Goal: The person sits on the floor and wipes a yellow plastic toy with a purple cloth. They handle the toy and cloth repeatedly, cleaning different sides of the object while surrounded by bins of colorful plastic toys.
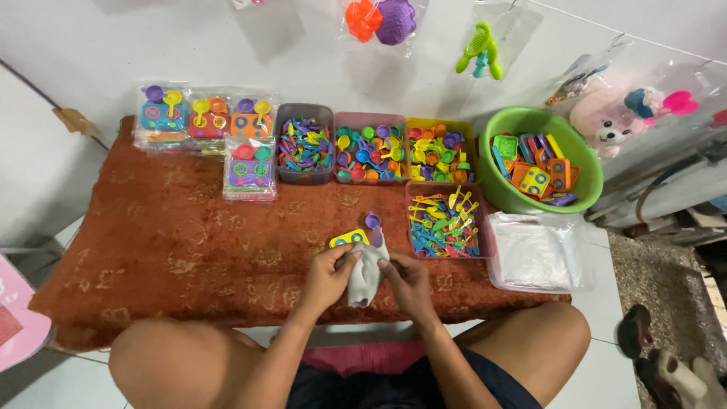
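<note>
My left hand [330, 274] and my right hand [409, 282] both grip a small clear plastic bag [366, 277] over the front edge of the red-brown patterned cloth [174, 250]. A yellow toy stove [348, 238] and a purple toy spoon [372, 220] stick out of the bag's top. Just right of my hands stands a pink tray of mixed toy cutlery [445, 223].
Along the back stand packed toy sets [204, 125], a grey tray of utensils [304, 144], a pink tray [371, 151] and a yellow tray [439, 150] of small pots. A green basin [587, 189] holds toy stoves. A clear box of empty bags [539, 251] sits at right. My knees frame the front.
</note>
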